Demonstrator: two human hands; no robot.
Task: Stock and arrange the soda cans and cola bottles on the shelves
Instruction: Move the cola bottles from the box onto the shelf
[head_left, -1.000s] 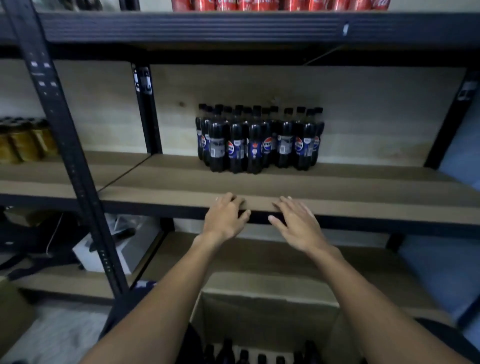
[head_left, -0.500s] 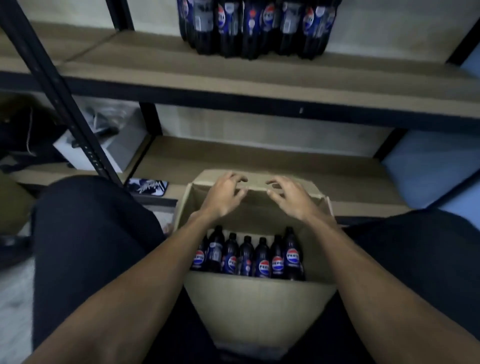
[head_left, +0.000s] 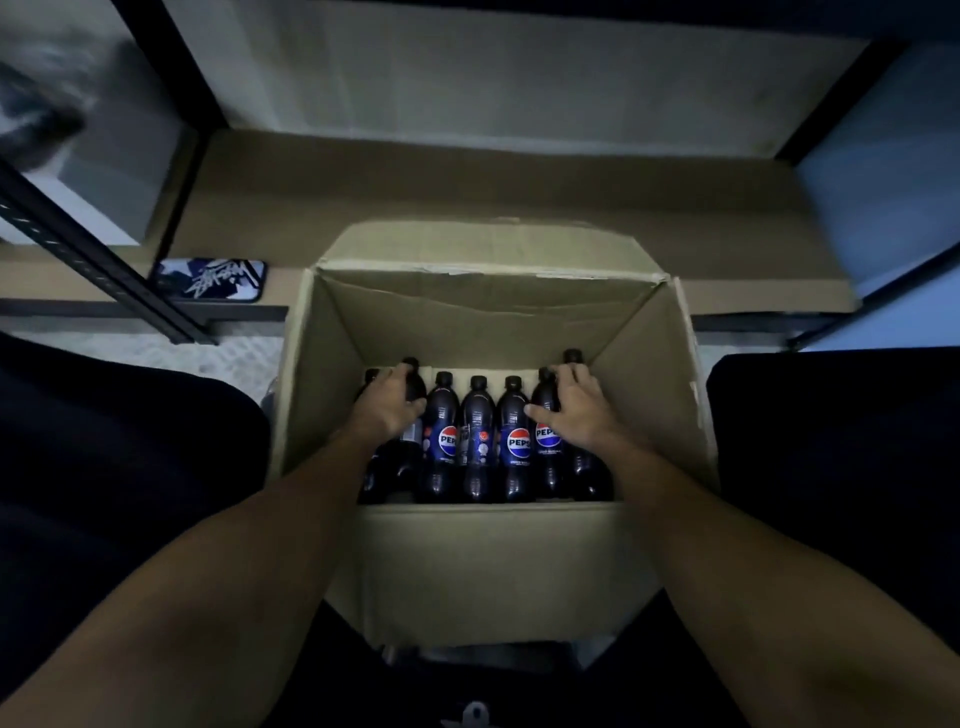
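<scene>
An open cardboard box (head_left: 488, 551) stands on the floor between my knees. Inside it a row of several dark cola bottles (head_left: 479, 441) stands upright, blue labels facing me. My left hand (head_left: 387, 408) is down in the box, fingers curled round the neck of a cola bottle (head_left: 413, 371) at the left end of the row. My right hand (head_left: 574, 410) grips a cola bottle (head_left: 572, 358) at the right end, thumb lying across the neighbouring bottle. The lower parts of both gripped bottles are hidden by my hands and forearms.
The lowest shelf board (head_left: 467, 192) runs behind the box. A phone in a printed case (head_left: 210, 279) lies on its front edge at the left. A black shelf upright (head_left: 98, 249) slants down on the left. My dark trouser legs (head_left: 119, 467) flank the box.
My view dropped from the middle shelf with its bottles down to the box. Both hands went from the shelf edge, over the box's back flap, down onto the end bottles.
</scene>
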